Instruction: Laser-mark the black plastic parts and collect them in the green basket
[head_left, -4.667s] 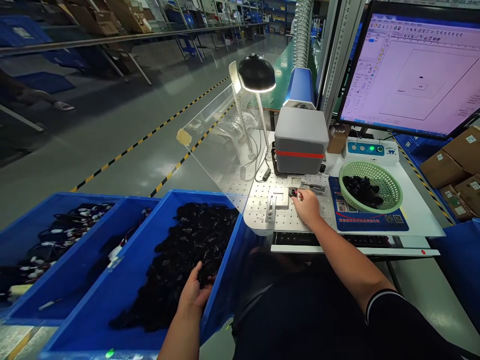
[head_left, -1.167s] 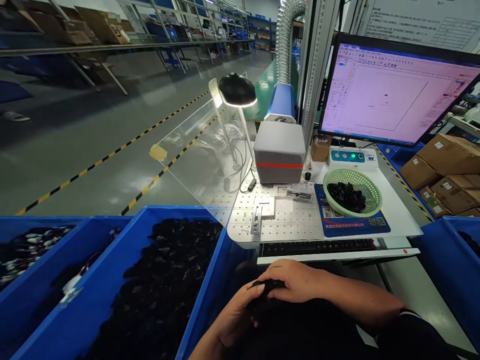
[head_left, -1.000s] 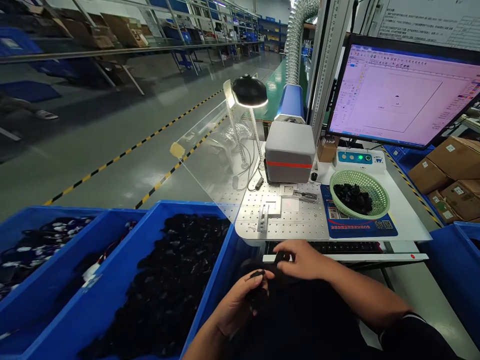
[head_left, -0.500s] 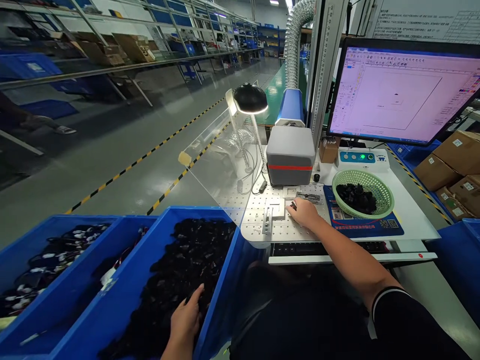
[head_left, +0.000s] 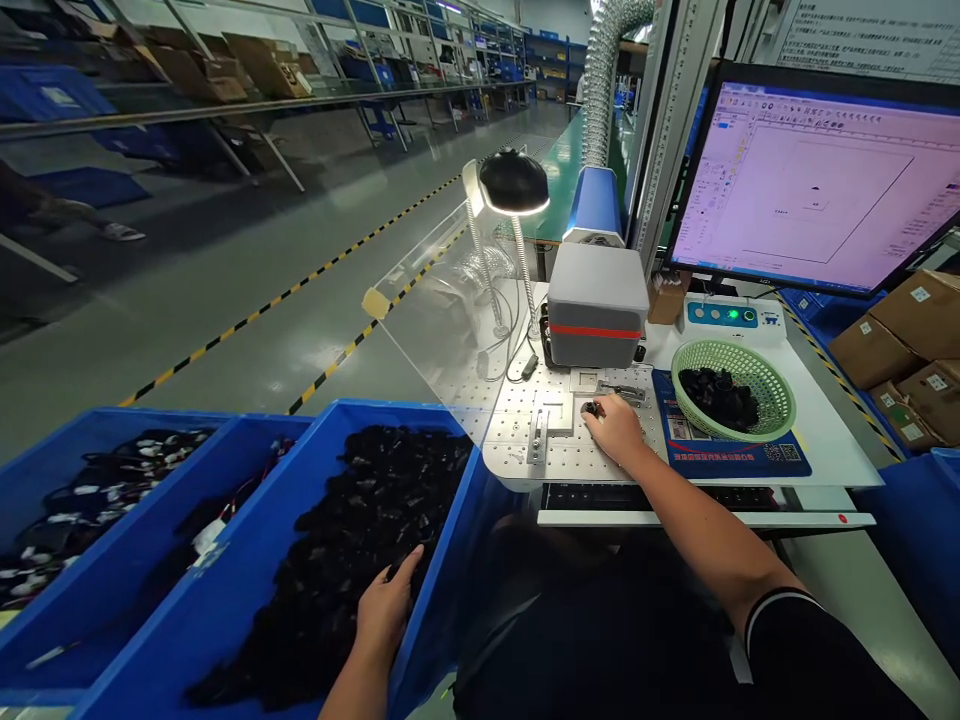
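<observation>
A small black part (head_left: 590, 408) sits on the perforated metal plate (head_left: 510, 440), just in front of the grey machine head (head_left: 597, 303) and beside a white L-shaped stop (head_left: 556, 414). The right hand (head_left: 616, 428) lies over it, fingertips pinched together on the part, the forearm stretching back across the front edge of the plate and over the keyboard (head_left: 660, 497) below it.

The left hand (head_left: 386, 612) is down in the nearest blue bin (head_left: 247, 590), palm on the heap of black parts (head_left: 352, 540) near the bin's right wall, fingers loosely spread; whether it has hold of anything I cannot tell.

To the right on the white tabletop (head_left: 832, 440) a green basket (head_left: 733, 388) holding more black pieces stands on a blue mat (head_left: 735, 455). Behind it is a small control box (head_left: 735, 316) with a green light, and a monitor (head_left: 817, 180) rises at the back right corner. A lit desk lamp (head_left: 514, 181) leans over the plate's far left corner. Two more blue bins (head_left: 97, 520) with cables stand further left.
</observation>
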